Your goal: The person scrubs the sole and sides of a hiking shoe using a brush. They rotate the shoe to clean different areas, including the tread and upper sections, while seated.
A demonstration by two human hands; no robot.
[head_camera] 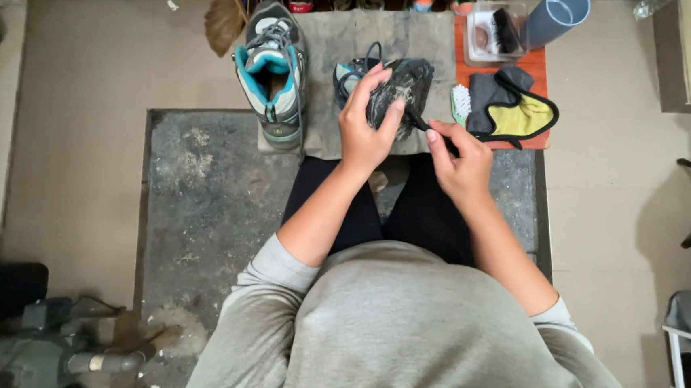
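**Shoe held over mat, dark tool at its side**

Left hand grips a dark grey-and-teal sneaker, fingers spread and clamped over its top, above the grey cloth mat. Right hand has fingers pinched tight on a thin dark brush handle, tip touching the shoe. Matching grey-teal sneaker stands just left, apart. White-bristle brush and grey-yellow cloth mitt lie right on an orange mat.

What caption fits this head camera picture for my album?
Left hand steadies a dark shoe while the right hand works a small brush against it.
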